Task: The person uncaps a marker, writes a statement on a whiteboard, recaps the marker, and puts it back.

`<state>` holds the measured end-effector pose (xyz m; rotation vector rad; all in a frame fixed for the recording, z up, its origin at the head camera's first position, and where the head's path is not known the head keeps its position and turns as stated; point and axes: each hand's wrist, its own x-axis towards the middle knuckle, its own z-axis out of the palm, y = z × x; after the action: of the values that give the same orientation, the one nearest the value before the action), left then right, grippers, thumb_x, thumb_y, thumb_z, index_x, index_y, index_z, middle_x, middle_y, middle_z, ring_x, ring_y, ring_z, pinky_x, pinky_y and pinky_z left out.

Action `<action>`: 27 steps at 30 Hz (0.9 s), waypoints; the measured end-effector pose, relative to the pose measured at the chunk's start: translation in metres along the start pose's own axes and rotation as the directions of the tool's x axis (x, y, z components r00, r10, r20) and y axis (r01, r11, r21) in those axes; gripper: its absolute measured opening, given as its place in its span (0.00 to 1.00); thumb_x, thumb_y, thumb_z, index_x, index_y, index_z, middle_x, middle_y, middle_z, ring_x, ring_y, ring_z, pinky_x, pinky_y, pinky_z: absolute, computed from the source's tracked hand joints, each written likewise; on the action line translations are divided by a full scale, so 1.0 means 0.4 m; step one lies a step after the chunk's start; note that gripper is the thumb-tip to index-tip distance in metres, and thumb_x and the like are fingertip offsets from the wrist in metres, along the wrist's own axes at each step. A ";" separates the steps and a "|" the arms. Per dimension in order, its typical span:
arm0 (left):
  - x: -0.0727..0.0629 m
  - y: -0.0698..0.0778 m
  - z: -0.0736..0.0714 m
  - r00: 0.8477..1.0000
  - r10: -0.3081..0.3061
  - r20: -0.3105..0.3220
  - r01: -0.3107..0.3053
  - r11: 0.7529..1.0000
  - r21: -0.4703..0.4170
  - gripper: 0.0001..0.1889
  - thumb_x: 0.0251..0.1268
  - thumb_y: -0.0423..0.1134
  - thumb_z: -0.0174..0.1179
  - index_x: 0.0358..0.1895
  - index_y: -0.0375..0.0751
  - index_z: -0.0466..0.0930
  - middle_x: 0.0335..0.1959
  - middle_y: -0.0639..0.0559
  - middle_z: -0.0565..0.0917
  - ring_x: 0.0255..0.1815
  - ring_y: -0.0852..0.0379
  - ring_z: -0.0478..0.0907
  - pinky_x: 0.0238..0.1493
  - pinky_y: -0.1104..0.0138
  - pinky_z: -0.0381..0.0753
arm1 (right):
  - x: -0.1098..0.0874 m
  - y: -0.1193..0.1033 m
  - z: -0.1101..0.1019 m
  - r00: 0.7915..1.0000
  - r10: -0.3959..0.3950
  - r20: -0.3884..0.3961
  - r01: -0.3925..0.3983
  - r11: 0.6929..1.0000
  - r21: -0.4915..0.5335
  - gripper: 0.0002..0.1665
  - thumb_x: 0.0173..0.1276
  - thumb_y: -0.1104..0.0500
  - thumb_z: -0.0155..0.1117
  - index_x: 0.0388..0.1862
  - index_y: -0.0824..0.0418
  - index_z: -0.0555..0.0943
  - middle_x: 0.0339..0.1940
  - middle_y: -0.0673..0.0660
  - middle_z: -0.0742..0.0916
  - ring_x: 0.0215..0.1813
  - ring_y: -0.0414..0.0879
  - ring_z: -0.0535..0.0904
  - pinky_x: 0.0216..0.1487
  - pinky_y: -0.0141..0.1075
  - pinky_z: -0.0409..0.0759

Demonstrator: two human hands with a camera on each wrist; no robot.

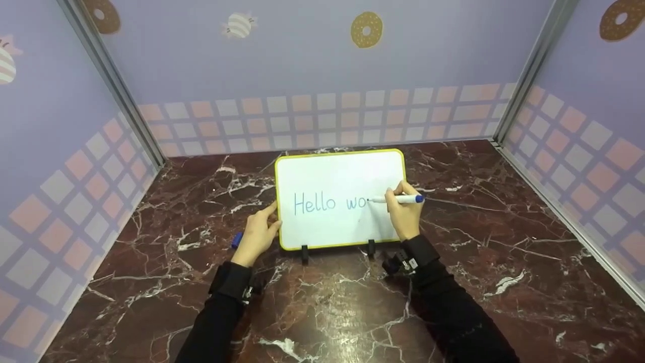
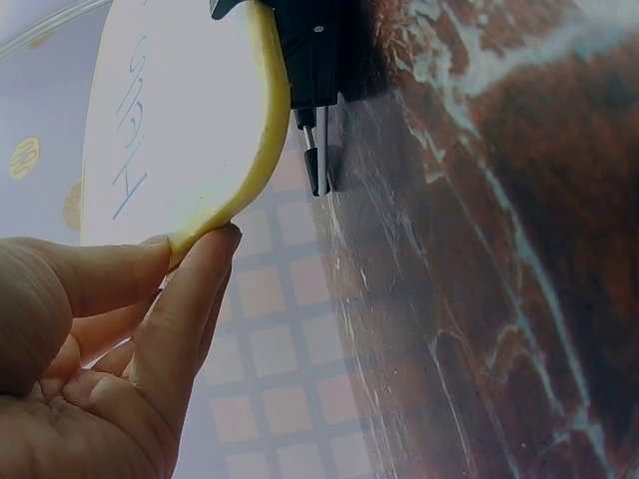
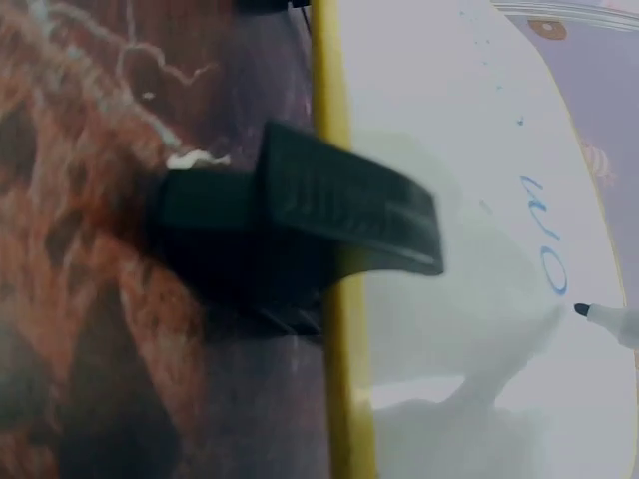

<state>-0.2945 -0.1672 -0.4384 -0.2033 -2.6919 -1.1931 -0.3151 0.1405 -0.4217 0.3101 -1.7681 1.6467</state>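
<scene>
A small whiteboard with a yellow rim leans back on a black stand. Blue handwriting on it reads "Hello wo". At the board's left edge, my left hand pinches the yellow rim between thumb and fingers. My right hand grips a white marker with a blue end, its dark tip at the board just right of the "o". In the right wrist view the marker shows only its tip end, and the right hand is out of frame.
A blue cap-like piece lies on the dark red marbled table, left of the board and partly behind the left wrist. Patterned purple panels rise at the back and both sides. A black clip of the stand hooks over the board's lower rim.
</scene>
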 end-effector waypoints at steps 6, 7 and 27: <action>0.001 -0.001 0.000 1.000 -0.001 -0.005 0.001 1.000 0.006 0.29 0.67 0.24 0.58 0.72 0.32 0.65 0.41 0.34 0.84 0.41 0.42 0.87 0.38 0.60 0.89 | 0.000 0.003 0.001 1.000 -0.006 0.009 0.006 1.000 0.003 0.17 0.63 0.78 0.56 0.17 0.77 0.62 0.11 0.51 0.74 0.15 0.35 0.68 0.19 0.24 0.60; 0.001 -0.001 0.000 1.000 -0.002 -0.005 0.002 1.000 0.007 0.29 0.67 0.24 0.58 0.72 0.32 0.65 0.41 0.34 0.84 0.41 0.41 0.87 0.38 0.60 0.89 | 0.001 0.002 0.000 1.000 -0.008 0.006 0.008 1.000 0.001 0.17 0.63 0.78 0.56 0.17 0.77 0.62 0.12 0.51 0.74 0.15 0.35 0.68 0.19 0.24 0.60; 0.003 0.001 0.002 1.000 0.014 -0.004 -0.014 1.000 -0.010 0.29 0.67 0.24 0.58 0.71 0.31 0.65 0.40 0.33 0.85 0.40 0.41 0.87 0.36 0.59 0.89 | 0.012 0.007 -0.010 0.998 -0.040 -0.056 0.040 0.999 0.014 0.19 0.63 0.78 0.56 0.16 0.77 0.61 0.11 0.49 0.73 0.13 0.33 0.68 0.18 0.23 0.60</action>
<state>-0.2955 -0.1666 -0.4384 -0.2206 -2.6772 -1.2015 -0.3187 0.1461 -0.4210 0.3015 -1.6984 1.6255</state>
